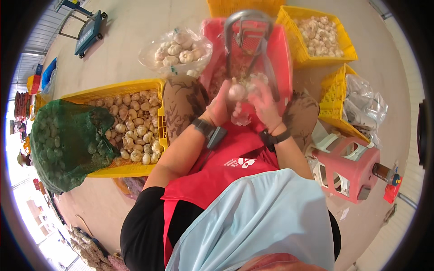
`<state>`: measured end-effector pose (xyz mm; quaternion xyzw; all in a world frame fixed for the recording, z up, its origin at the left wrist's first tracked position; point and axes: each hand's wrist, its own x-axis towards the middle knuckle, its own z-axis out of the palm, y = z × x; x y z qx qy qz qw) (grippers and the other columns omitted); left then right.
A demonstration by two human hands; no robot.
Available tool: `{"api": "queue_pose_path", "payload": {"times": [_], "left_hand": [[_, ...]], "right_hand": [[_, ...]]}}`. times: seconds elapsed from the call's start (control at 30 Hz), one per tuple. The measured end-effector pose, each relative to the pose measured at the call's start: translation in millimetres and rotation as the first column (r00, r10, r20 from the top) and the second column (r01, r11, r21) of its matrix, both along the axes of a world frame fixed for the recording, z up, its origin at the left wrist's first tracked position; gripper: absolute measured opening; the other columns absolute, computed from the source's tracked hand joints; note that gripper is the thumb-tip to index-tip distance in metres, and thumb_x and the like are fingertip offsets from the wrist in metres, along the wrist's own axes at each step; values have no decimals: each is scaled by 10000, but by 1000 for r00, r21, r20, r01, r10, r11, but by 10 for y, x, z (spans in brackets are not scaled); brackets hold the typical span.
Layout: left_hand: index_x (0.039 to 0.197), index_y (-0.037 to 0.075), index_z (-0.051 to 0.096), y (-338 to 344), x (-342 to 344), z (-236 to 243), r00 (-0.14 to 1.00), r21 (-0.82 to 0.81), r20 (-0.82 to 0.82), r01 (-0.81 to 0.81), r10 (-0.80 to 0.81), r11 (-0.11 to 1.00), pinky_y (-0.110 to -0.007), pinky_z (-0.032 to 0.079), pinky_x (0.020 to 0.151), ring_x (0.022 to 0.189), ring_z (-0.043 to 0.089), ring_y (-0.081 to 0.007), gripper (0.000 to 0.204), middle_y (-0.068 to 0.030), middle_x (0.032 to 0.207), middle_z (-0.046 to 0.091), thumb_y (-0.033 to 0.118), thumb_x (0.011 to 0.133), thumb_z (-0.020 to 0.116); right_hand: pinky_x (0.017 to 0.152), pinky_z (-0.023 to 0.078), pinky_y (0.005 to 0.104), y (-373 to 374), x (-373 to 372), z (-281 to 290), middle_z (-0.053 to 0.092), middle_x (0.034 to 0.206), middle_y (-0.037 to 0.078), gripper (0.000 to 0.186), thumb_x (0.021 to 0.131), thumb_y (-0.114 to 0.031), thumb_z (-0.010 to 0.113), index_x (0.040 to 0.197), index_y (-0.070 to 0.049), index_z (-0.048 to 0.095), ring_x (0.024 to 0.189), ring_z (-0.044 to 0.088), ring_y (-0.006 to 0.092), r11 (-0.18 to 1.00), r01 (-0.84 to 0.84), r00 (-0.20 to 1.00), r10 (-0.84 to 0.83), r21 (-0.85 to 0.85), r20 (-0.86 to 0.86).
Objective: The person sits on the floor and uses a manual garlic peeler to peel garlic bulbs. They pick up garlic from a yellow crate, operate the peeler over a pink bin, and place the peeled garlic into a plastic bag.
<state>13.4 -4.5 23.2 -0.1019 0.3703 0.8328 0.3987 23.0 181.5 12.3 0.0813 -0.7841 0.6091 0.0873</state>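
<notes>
Both your forearms come up from the lower edge and converge at centre frame, elbows out, wrists close together. Your left hand [220, 108] is cupped, palm turned inward toward the right, fingers curled and closed in a grip. Your right hand [264, 106] sits just beside it, fingers bent and blurred, thumb side facing the left hand; fingertips of both nearly touch. Each wrist carries a dark band. Both forearms are bare below short black sleeves.
</notes>
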Motion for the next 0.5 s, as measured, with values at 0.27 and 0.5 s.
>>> {"api": "queue_pose_path", "payload": {"times": [0.27,0.5], "left_hand": [[1142,80,573,61,58,-65,994,-129,-39,-104,100,986,-297,508,794,919,601,-138,435,-3,985,633,467,988,449],[1209,67,544,70,110,116,950,-188,-301,25,-81,982,-298,468,824,974,561,-131,359,-19,1091,575,328,965,503]], "right_hand": [[830,485,323,-195,-44,146,612,984,125,207,898,-77,580,1084,13,585,902,597,211,986,-162,968,165,-31,191],[719,491,391,-85,-124,323,636,866,110,96,904,-77,562,954,5,563,800,617,295,961,-96,966,27,259,255]]}}
